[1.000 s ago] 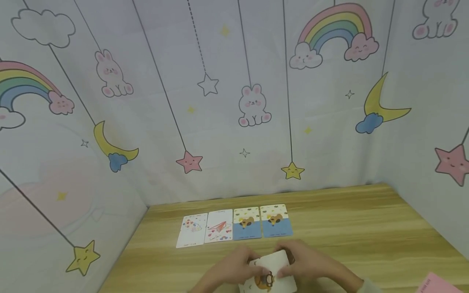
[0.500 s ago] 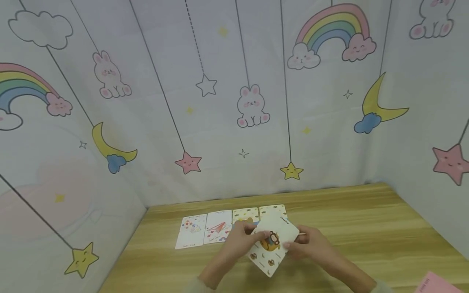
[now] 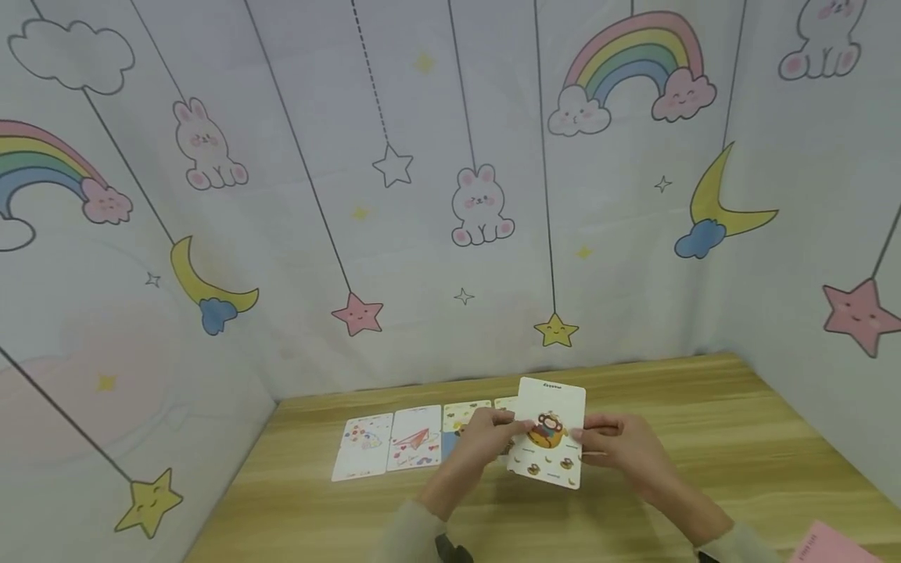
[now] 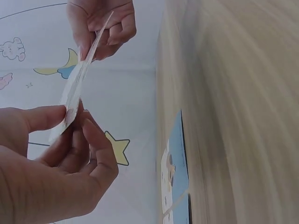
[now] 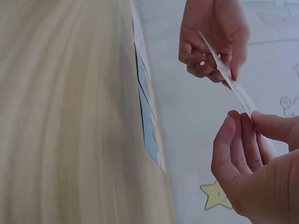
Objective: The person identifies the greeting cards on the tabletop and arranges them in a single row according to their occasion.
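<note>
A white picture card (image 3: 552, 403) with a monkey on it is held up over the table, tilted. My left hand (image 3: 480, 439) pinches its left edge between thumb and fingers; my right hand (image 3: 628, 452) pinches the right edge. In the left wrist view the card (image 4: 77, 86) appears nearly edge-on, with thin layers along its edge. Behind the hands, a row of cards lies flat: a white one with flowers (image 3: 362, 450), a paper-plane card (image 3: 415, 439), and two yellow-and-blue cards, the nearer-left one (image 3: 466, 410) and the rightmost (image 3: 504, 403), both partly hidden.
The wood-grain table (image 3: 704, 422) meets a white cloth backdrop (image 3: 422, 352) printed with rabbits, stars and rainbows. A pink flat item (image 3: 834, 545) lies at the front right, cut off by the frame.
Both hands have moved up and away from the front edge. The monkey card has turned and been lifted, and now stands more upright, covering part of the row's right end.
</note>
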Action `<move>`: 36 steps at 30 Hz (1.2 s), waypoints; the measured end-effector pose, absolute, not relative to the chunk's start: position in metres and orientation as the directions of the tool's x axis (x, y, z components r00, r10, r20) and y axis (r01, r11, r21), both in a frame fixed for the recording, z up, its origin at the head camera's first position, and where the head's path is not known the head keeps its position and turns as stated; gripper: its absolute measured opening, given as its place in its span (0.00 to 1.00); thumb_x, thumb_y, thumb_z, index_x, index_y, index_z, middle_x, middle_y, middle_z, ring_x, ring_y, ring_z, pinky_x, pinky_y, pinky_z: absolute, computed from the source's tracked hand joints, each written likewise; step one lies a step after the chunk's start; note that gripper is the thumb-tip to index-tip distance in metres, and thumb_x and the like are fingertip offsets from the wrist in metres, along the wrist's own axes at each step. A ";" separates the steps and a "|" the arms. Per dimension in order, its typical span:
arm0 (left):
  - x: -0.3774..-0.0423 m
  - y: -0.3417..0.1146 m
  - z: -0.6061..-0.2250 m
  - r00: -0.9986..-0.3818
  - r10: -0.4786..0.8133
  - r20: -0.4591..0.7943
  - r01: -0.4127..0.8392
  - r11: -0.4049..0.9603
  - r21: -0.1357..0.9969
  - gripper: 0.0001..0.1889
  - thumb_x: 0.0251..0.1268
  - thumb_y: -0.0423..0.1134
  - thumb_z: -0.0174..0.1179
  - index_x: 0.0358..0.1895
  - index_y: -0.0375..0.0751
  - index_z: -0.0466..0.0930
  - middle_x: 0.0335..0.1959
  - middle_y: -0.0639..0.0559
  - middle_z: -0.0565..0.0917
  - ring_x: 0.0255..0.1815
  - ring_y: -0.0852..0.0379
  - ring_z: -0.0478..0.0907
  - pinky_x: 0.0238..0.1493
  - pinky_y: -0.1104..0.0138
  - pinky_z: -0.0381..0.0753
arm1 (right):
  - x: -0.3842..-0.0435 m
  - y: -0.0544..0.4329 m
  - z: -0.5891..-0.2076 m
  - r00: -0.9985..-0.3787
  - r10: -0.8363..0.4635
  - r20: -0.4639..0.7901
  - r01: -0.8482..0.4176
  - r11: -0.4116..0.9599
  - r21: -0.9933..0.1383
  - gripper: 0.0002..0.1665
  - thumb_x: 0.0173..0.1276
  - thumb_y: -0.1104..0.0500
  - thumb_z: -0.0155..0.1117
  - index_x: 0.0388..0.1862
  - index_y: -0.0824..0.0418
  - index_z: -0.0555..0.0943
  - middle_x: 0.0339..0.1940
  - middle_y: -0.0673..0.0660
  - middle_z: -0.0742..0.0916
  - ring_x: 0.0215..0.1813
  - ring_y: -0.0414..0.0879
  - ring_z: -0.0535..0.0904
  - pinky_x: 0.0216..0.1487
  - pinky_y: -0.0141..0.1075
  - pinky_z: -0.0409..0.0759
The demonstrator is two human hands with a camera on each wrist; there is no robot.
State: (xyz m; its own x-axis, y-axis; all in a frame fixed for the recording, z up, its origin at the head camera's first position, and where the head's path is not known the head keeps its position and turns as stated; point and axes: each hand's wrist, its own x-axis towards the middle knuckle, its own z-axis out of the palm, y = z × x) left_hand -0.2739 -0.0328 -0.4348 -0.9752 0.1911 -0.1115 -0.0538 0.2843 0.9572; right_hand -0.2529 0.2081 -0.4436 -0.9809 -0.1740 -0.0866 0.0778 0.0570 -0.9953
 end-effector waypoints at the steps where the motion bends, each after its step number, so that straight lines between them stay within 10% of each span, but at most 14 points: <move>1: -0.278 -0.032 -0.435 -0.975 0.197 -0.107 -0.048 0.280 0.959 0.15 0.71 0.49 0.69 0.31 0.41 0.88 0.36 0.56 0.85 0.37 0.60 0.78 0.43 0.62 0.84 | -0.255 0.211 -0.443 -0.983 -0.157 -0.091 0.084 0.052 -0.995 0.29 0.72 0.58 0.72 0.61 0.79 0.78 0.43 0.55 0.92 0.45 0.43 0.89 0.49 0.39 0.91; 11: -0.313 -0.017 -0.439 -0.984 0.146 -0.097 -0.049 0.301 0.952 0.16 0.62 0.49 0.76 0.46 0.42 0.91 0.49 0.49 0.90 0.39 0.57 0.87 0.53 0.52 0.87 | -0.290 0.227 -0.443 -0.994 -0.039 -0.104 0.100 0.084 -0.991 0.31 0.73 0.57 0.73 0.65 0.76 0.77 0.47 0.53 0.90 0.45 0.39 0.87 0.50 0.37 0.90; 25: -0.336 0.007 -0.447 -0.990 0.084 -0.113 -0.098 0.171 0.981 0.12 0.73 0.42 0.68 0.47 0.35 0.91 0.39 0.46 0.89 0.31 0.59 0.83 0.49 0.57 0.91 | -0.336 0.235 -0.457 -0.989 -0.012 -0.148 0.145 0.144 -0.979 0.28 0.74 0.60 0.70 0.65 0.78 0.76 0.47 0.59 0.89 0.40 0.40 0.87 0.44 0.36 0.90; 36: -0.353 0.030 -0.466 -0.990 -0.098 -0.103 -0.122 0.214 0.969 0.03 0.57 0.29 0.77 0.31 0.34 0.92 0.26 0.45 0.91 0.21 0.60 0.84 0.29 0.66 0.87 | -0.355 0.252 -0.468 -0.985 -0.054 -0.161 0.147 0.209 -0.967 0.23 0.71 0.64 0.71 0.58 0.78 0.80 0.38 0.53 0.90 0.36 0.38 0.85 0.39 0.33 0.88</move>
State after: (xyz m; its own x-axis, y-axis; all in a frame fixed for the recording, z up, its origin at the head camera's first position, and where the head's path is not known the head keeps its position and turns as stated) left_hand -0.3526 0.0300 -0.4658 -0.9899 -0.0978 -0.1026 -0.1216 0.2138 0.9693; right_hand -0.3549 0.2521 -0.4675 -0.9854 -0.0544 -0.1612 0.1466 0.2090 -0.9669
